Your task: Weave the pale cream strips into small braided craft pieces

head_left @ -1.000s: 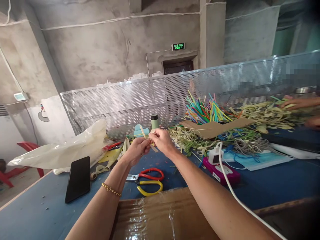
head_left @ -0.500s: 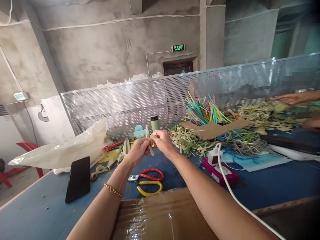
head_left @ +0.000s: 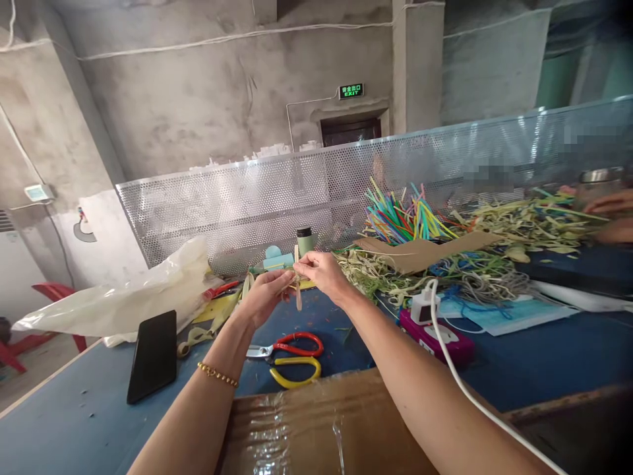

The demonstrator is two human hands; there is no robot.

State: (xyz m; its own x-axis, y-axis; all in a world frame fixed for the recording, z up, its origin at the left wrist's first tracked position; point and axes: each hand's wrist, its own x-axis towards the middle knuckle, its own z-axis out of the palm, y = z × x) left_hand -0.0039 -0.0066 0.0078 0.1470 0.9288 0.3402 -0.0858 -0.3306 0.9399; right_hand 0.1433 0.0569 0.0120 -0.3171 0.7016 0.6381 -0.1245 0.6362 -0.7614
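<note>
My left hand (head_left: 264, 297) and my right hand (head_left: 325, 276) meet above the blue table, fingertips pinched close together. Between them stands a narrow pale strip (head_left: 299, 300), like dried leaf or husk, sticking out above and below the fingers. Both hands are closed on it; where they grip is partly hidden by the fingers. Below lies a pair of scissors (head_left: 297, 344) with one red and one yellow handle. More pale leaf strips (head_left: 217, 324) lie left of my left hand. A green bottle with a black lid (head_left: 305, 243) stands behind my right hand.
A phone (head_left: 152, 356) and a plastic bag (head_left: 128, 300) lie left. A cardboard box (head_left: 321, 429) is nearest me. Colourful stems (head_left: 408, 214), a leaf pile (head_left: 366, 270), a purple power strip (head_left: 440, 336) and its white cable are right. Another person's hand (head_left: 613, 201) works far right.
The strip has turned from a slight slant to nearly upright, and my left fingers have loosened from a tighter curl into a pinch. The other person's hand has moved right.
</note>
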